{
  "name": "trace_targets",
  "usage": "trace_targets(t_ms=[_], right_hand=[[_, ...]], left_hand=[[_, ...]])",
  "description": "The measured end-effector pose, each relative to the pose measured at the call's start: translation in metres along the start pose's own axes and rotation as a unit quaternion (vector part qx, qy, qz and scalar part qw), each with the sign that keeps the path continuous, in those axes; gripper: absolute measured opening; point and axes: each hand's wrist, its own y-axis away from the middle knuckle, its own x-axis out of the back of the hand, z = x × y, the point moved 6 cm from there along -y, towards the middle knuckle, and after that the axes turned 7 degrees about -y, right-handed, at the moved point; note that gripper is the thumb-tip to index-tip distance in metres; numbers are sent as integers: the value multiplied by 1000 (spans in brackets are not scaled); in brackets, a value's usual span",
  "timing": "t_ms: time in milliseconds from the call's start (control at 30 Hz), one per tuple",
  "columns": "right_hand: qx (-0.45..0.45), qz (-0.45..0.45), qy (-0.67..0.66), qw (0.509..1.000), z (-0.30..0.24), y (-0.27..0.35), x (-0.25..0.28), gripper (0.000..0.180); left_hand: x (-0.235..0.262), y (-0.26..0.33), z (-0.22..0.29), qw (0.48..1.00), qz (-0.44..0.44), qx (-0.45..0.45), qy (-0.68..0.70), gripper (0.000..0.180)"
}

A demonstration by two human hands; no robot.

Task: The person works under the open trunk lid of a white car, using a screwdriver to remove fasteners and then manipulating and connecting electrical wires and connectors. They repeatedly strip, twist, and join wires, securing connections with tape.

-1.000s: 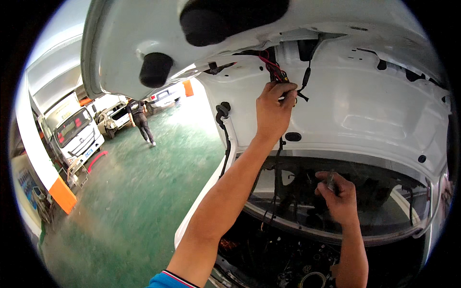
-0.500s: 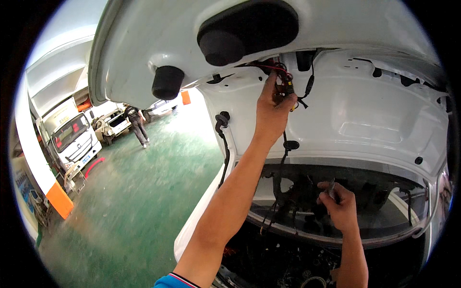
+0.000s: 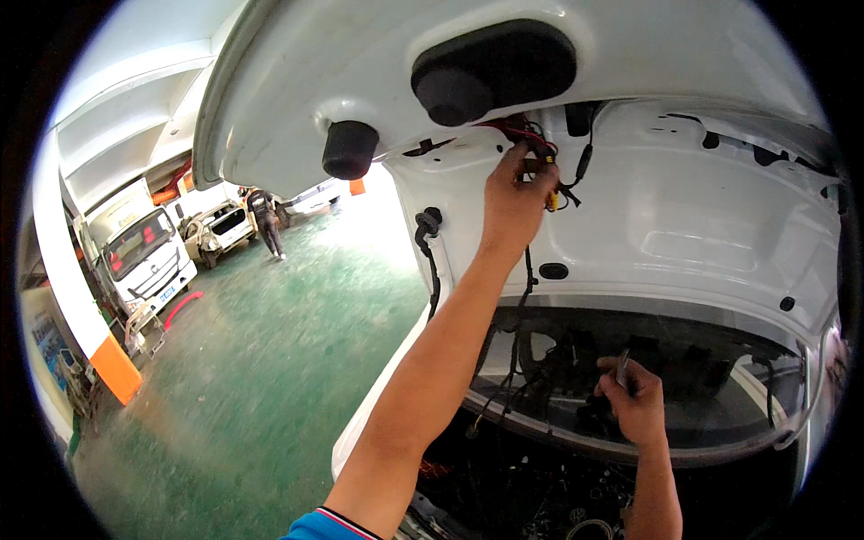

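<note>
My left hand [image 3: 519, 200] is raised to the white tailgate panel [image 3: 670, 202]. Its thumb and fingers are closed round part of a wire bundle [image 3: 540, 144] with red, black and yellow leads, which comes out of an opening in the panel. The fingers partly hide what they grip. Lower down, in front of the dark rear window [image 3: 711, 369], my right hand [image 3: 634, 405] is closed on a slim grey metal tool [image 3: 622, 367]; its exact kind cannot be made out. A black cable harness [image 3: 515, 346] hangs to the left of that hand.
Black rubber buffers [image 3: 349, 150] stick out from the panel's upper edge. A corrugated cable sleeve [image 3: 428, 229] runs down its left side. Across the green floor [image 3: 270, 378] stand a white truck [image 3: 144, 256], a damaged car [image 3: 219, 227] and a person [image 3: 265, 223].
The view has shifted slightly, so the panel's upper part sits further right. My left fingers have changed their grip on the wires. The grey tool in my right hand stands more upright.
</note>
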Motion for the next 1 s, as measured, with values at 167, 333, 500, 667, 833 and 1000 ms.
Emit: trace_targets(t_ms=[167,333,500,667,833,1000], right_hand=[[32,9,-5,999,3,5,7,23],[52,16,-30,998,-2,4,5,24],[83,19,-34,996,-7,1,-3,25],[18,-10,5,1000,-14,-5,-10,26],[75,25,49,996,-45,-30,-10,29],[117,92,-50,988,-114,-83,-24,34]], left_hand=[[8,2,-4,959,-12,118,257,29],[12,-1,-5,950,-38,127,284,29],[11,3,1,957,-44,126,259,35],[17,8,1,966,-54,135,213,40],[15,12,-9,952,-48,178,243,35],[20,11,-15,946,-49,191,257,33]])
